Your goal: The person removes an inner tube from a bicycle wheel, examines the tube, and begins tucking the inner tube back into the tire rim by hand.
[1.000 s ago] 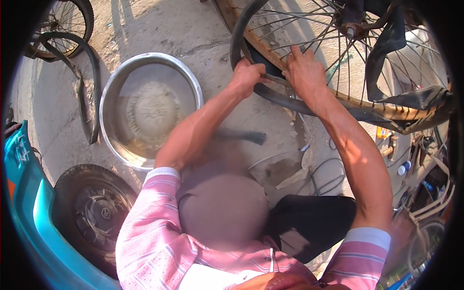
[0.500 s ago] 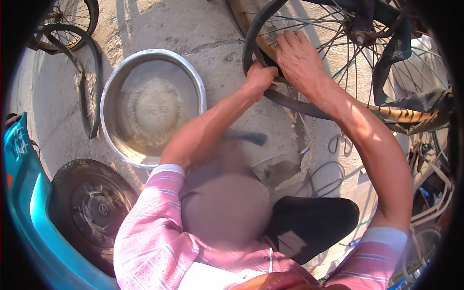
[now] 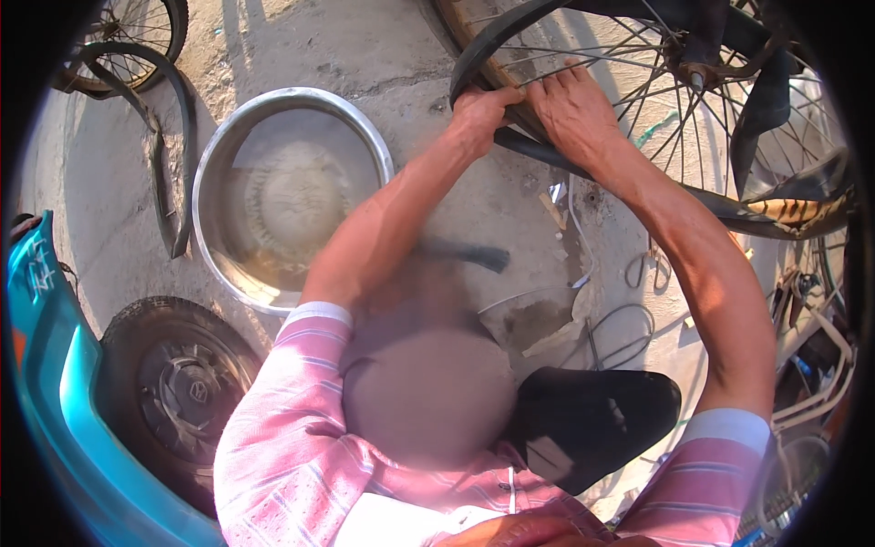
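At the upper right stands a spoked bicycle wheel (image 3: 638,87), its tire (image 3: 447,23) partly off the rim. A black inner tube (image 3: 478,50) loops out from it. My left hand (image 3: 478,120) is closed on the tube at the wheel's near left edge. Close beside it, my right hand (image 3: 574,114) is curled over the rim and tire, fingertips near the spokes. Both palms hide what lies beneath them. Farther right, a flat black strip of rubber (image 3: 761,118) hangs at the wheel, above an exposed brownish stretch of tire (image 3: 795,211).
A metal basin of water (image 3: 387,173) is left of my arms. Behind it lie another tube (image 3: 187,118) and a bicycle wheel (image 3: 173,46). A teal vehicle body (image 3: 82,401) with a small wheel (image 3: 182,392) borders the left. A brush (image 3: 483,255) and cable (image 3: 629,310) lie on the ground.
Both hands have shifted slightly up the picture along the wheel's edge. The hub has moved a little to the right and down, and the tube's lower stretch sits closer to the rim.
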Motion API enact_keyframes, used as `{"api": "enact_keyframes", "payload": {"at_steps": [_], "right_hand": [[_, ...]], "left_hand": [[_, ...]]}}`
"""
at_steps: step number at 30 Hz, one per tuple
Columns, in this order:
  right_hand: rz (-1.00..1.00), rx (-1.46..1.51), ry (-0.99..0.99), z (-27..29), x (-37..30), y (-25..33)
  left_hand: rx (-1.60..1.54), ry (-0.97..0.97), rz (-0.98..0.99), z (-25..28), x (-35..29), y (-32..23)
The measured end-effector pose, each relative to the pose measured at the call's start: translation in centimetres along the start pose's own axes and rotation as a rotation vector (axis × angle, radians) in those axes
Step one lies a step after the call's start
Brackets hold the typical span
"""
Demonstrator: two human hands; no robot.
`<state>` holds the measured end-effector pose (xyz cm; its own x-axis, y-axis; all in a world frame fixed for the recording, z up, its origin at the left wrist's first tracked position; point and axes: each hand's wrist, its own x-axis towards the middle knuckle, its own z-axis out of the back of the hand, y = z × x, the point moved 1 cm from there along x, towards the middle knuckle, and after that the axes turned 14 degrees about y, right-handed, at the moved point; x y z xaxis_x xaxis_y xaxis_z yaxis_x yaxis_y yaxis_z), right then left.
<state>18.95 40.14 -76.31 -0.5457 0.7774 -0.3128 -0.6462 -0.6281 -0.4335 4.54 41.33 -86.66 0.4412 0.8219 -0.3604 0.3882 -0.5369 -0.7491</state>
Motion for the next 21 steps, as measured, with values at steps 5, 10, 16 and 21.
{"api": "enact_keyframes", "payload": {"at_steps": [5,10,16,21], "right_hand": [[0.008,0.014,0.035,-1.8,-1.9,-1.2],[0.049,0.038,-0.039,-2.2,-2.6,-1.9],[-0.002,-0.018,0.129,-2.9,-2.0,-0.9],[-0.011,-0.044,-0.023,-3.3,-2.1,-1.0]], "left_hand": [[-0.073,0.065,-0.02,-1.7,0.3,2.4],[0.018,-0.018,-0.082,-1.6,1.9,5.1],[0.015,0.009,-0.06,-0.8,0.6,5.1],[0.104,-0.149,0.007,-1.7,-2.2,3.7]]}}
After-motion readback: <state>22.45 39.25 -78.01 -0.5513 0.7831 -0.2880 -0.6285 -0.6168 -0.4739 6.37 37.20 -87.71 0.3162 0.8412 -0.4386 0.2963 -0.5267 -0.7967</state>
